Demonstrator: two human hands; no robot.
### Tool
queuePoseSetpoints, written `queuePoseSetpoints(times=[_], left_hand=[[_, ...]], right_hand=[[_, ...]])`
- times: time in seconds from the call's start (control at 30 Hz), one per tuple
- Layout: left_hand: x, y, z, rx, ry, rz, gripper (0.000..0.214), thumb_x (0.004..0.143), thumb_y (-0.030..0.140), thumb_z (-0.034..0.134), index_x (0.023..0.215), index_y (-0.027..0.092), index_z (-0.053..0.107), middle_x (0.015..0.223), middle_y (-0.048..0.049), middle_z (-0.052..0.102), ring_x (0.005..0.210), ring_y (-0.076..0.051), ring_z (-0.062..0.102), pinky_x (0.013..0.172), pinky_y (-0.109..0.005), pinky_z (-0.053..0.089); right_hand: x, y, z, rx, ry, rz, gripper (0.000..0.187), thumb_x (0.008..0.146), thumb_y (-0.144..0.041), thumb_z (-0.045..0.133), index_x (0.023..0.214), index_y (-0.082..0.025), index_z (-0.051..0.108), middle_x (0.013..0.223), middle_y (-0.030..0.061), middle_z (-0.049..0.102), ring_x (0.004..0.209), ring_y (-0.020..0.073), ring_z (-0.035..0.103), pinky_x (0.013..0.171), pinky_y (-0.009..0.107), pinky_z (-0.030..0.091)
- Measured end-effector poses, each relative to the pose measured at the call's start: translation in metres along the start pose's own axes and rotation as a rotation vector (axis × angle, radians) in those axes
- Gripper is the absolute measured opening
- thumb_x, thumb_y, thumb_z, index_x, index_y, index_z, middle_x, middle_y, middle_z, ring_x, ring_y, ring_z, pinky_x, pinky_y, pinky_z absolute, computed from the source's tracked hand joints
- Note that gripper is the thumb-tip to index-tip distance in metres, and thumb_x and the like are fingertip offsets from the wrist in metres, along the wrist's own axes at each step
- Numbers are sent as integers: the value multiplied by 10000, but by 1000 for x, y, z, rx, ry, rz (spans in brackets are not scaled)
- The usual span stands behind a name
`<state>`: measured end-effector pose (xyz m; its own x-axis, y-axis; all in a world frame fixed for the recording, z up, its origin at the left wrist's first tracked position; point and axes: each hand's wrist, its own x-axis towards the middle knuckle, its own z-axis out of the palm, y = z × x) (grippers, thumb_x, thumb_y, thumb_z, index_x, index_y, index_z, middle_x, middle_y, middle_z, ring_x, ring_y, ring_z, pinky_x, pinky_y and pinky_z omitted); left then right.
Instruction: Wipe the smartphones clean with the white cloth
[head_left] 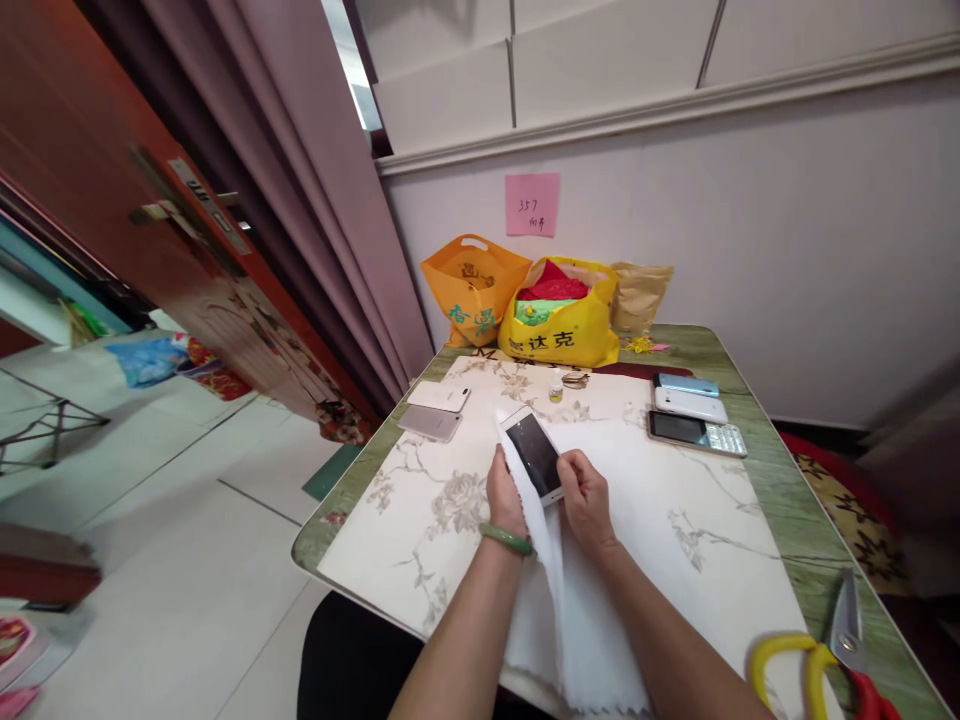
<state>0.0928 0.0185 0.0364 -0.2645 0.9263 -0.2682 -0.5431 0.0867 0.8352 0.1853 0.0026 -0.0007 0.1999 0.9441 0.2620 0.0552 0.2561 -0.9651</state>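
A white smartphone (534, 452) with a dark screen is held tilted above the table, its screen facing me. My left hand (505, 492), with a green bangle (505, 539) at the wrist, supports it from the left through a white cloth (600, 620). The cloth lies between my left palm and the phone's back and hangs down towards me. My right hand (588, 498) pinches the phone's lower right edge; its thumb is at the front. Behind the phone stands a small bottle (556, 386) with a white cap.
Two phones (431, 422) lie on the left, several more phones (686, 402) on the right. Yellow-and-red-handled scissors (844, 630) rest near the right edge. An orange bag (475, 290), a stuffed yellow bag (559, 335) and a brown pouch (640, 298) line the back. Flowered paper covers the table (709, 350).
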Motion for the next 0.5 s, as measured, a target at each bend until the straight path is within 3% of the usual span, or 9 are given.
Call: queuePoseSetpoints(times=[0.1, 0.17, 0.33, 0.5], left_hand=[[3, 7, -5, -15, 17, 75, 377, 713, 541, 668, 778, 179, 584, 649, 36, 581, 590, -112, 548, 626, -248, 473], [1, 5, -5, 29, 19, 92, 356, 707, 503, 693, 787, 182, 561, 640, 55, 557, 567, -94, 515, 594, -229, 447], [-11, -12, 2, 138, -40, 123, 312, 722, 430, 699, 851, 177, 569, 720, 34, 584, 618, -95, 518, 634, -232, 438], [-28, -27, 2, 386, -140, 212, 208, 746, 332, 677, 844, 162, 607, 786, -8, 614, 725, -134, 542, 685, -246, 433]], right_hand=[[0, 3, 2, 3, -105, -26, 261, 874, -409, 494, 690, -229, 445, 576, -69, 330, 522, 112, 300, 511, 246, 273], [-1, 5, 2, -24, -95, -22, 306, 866, -416, 510, 648, -229, 405, 572, -69, 317, 525, 107, 296, 507, 243, 264], [0, 5, -2, -90, 104, 39, 388, 900, -479, 472, 621, -220, 397, 565, -64, 354, 548, 112, 327, 522, 246, 282], [9, 6, -9, -7, 312, 138, 415, 892, -538, 461, 629, -223, 405, 584, -62, 371, 576, 120, 333, 543, 250, 307]])
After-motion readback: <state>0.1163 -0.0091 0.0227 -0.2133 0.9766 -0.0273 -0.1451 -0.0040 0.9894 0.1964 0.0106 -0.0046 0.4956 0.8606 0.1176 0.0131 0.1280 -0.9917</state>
